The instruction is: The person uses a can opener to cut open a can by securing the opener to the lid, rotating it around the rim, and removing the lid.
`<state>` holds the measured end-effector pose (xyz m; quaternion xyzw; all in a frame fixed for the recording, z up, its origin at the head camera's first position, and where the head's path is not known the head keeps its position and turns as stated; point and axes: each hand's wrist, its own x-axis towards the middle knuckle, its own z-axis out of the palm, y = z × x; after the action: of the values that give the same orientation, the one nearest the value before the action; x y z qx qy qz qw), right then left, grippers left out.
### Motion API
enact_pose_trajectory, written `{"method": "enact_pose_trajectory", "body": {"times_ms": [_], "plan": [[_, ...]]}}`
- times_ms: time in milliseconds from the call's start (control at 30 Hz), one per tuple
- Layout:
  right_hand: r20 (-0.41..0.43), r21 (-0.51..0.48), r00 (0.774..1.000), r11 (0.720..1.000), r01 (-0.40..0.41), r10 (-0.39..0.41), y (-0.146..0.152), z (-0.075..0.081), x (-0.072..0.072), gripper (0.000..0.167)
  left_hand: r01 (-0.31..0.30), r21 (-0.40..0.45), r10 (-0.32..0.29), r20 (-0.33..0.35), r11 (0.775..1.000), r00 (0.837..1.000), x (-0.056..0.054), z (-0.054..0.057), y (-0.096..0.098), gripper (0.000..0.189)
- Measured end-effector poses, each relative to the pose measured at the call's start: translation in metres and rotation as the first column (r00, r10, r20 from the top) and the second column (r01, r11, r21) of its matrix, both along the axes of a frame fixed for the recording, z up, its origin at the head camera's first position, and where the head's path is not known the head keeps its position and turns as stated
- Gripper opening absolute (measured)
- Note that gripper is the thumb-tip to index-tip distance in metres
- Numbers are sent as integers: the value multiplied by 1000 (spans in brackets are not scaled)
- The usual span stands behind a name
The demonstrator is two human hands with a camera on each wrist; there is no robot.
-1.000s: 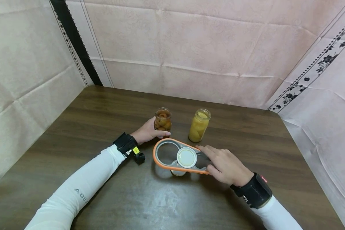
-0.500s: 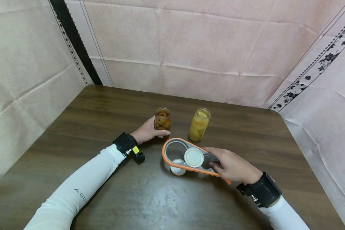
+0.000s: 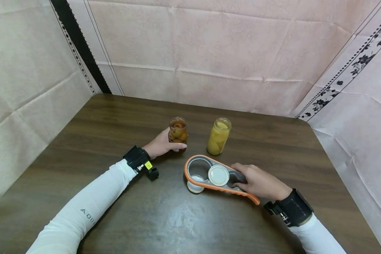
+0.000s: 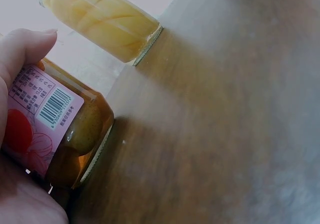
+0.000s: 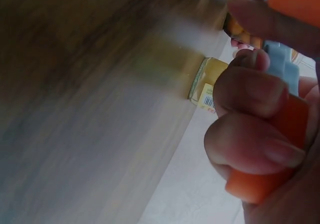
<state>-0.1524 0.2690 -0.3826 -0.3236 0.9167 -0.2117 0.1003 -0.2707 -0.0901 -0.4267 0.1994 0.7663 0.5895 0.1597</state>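
Note:
My left hand [image 3: 160, 144] grips a lidless glass jar of brown fruit [image 3: 178, 133], which stands on the table. Its pink label [image 4: 42, 112] with a barcode shows in the left wrist view. In my right hand [image 3: 261, 181] is an orange and grey jar opener [image 3: 206, 182]; my fingers [image 5: 250, 92] curl around its orange handle in the right wrist view. A round pale lid [image 3: 218, 175] sits in the middle of the opener. Partly behind the opener's ring end, another lid [image 3: 195, 188] lies on the table.
An uncapped jar of yellow fruit [image 3: 219, 137] stands to the right of the brown one, beyond the opener. The dark wooden table [image 3: 139, 218] ends at the back against a pale cloth wall [image 3: 190, 53], with cloth on both sides as well.
My right hand has drawn the jar opener to the right and wrapped around its handle. More of the lid on the table shows. My left hand stays on its jar.

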Motion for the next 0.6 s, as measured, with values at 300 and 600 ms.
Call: {"method": "enact_pose_trajectory", "body": {"times_ms": [300, 600], "plan": [[-5, -2, 1000, 1000, -5, 5, 1, -6, -3, 33, -2, -17, 2, 6, 1000, 1000, 1, 1, 1, 64], [20, 16, 1000, 1000, -4, 4, 3, -7, -4, 29, -18, -2, 18, -3, 1000, 1000, 3, 3, 1, 69]]}}
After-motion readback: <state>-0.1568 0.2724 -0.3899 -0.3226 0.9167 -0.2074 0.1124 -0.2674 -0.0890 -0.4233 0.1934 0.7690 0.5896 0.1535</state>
